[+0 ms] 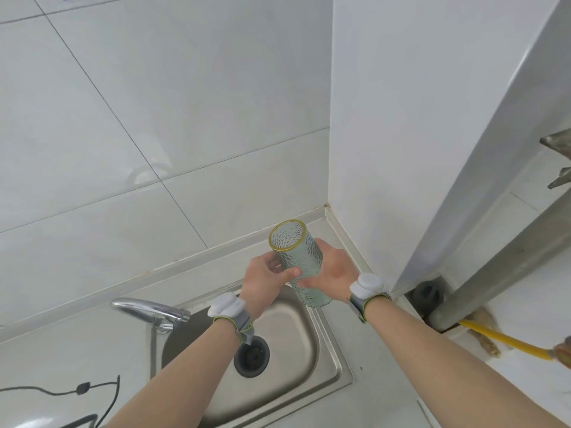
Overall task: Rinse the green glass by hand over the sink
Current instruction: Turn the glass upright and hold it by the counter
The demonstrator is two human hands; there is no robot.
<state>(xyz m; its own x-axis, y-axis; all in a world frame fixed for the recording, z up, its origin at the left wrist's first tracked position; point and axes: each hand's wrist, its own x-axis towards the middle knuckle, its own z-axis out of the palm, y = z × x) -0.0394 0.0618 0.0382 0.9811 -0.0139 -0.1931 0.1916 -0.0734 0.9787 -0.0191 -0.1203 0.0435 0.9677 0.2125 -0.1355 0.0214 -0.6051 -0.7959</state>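
While the green glass point(298, 264) sits tilted in both hands above the back right corner of the sink point(327, 362), no water's visibly running from the tap point(148, 310); left hand point(262, 281) is curled round the middle, right hand point(332, 271) wrapped round the far side; I'd say bring the mouth under the spout, keep a firm grip since the textured glass gets slippery, and rotate slowly.

— From my screen, the green glass point(301, 261) looks translucent, dimpled all over, with a yellow rim.

— I see the sink point(324, 359) as brushed steel, the tap point(148, 309) polished chrome, the wall tiles point(148, 97) glossy white.
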